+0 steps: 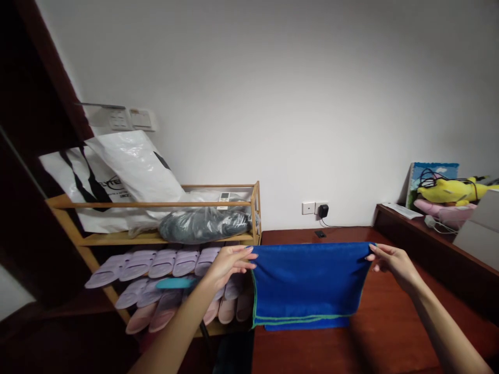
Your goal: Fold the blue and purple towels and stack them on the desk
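Observation:
A blue cloth (310, 280) with green stitched edges hangs in a folded layer between my two hands. My left hand (234, 262) pinches its upper left corner between thumb and fingers. At the upper right corner, my right hand (390, 259) grips the cloth the same way. The top edge is stretched nearly straight, and the green-edged lower hems hang close together. Below them, a strip of blue fabric shows near the reddish-brown tabletop (393, 322); whether it touches the wood I cannot tell.
Left of the table stands a wooden rack (156, 204) with several lilac slippers (161, 263), pink slippers (142, 318) and white bags (132, 166). A black plug (323, 210) sits in the wall socket. On the raised right ledge lies a yellow plush toy (448, 191).

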Demonstrator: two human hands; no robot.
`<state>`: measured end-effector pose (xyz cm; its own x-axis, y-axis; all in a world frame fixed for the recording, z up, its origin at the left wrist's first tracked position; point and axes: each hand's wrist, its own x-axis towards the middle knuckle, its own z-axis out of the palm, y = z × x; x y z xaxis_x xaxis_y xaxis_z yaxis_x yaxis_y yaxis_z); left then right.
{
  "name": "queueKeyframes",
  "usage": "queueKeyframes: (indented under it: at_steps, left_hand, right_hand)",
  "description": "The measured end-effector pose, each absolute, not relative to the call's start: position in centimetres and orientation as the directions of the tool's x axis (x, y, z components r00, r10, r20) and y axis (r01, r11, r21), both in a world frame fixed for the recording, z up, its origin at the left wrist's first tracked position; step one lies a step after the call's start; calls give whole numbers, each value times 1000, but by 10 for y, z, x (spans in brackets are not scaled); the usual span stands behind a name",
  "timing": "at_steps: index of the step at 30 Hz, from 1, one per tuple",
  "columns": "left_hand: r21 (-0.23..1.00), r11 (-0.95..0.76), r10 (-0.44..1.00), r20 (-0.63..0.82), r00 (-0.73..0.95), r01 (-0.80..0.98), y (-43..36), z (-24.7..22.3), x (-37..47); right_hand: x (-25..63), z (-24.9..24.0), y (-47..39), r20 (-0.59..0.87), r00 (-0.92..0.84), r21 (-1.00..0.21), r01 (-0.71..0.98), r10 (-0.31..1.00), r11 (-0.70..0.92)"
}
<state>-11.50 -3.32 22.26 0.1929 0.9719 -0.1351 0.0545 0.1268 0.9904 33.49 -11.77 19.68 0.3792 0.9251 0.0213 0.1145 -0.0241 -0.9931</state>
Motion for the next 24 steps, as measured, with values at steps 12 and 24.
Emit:
queueKeyframes:
  at_steps: [12, 24]
  left_hand:
    - [999, 53, 984, -53, 169, 9, -40, 223, -111]
    - [997, 7, 983, 7, 186, -73, -45, 231, -107]
  right_hand:
    - [339, 190, -126, 63, 458, -998, 56, 887, 42]
    - [337, 204, -134, 91, 504, -996, 57, 859, 73]
